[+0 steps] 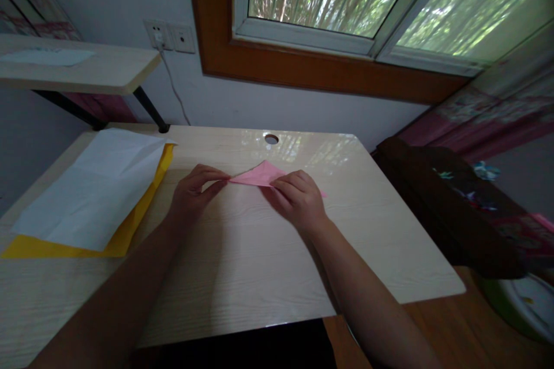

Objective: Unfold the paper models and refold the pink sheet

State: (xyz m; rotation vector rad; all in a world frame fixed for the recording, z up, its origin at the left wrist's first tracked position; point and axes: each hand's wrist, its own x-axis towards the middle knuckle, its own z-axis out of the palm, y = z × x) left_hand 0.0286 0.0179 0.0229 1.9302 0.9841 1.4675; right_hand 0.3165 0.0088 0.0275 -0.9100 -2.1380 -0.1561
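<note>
A folded piece of pink paper is held between my two hands over the middle of the desk. Its outline is a flat, pointed shape with a peak on the far side. My left hand pinches the left tip between thumb and fingers. On the other side, my right hand is closed on the right part, with the thumb below the near edge and the fingers over the top. A small pink corner shows past the right knuckles. The paper under the right fingers is hidden.
White sheets lie on yellow paper at the left. A raised shelf stands behind them. A cable hole sits near the desk's back edge. To the right stands a dark brown piece of furniture with small items on it.
</note>
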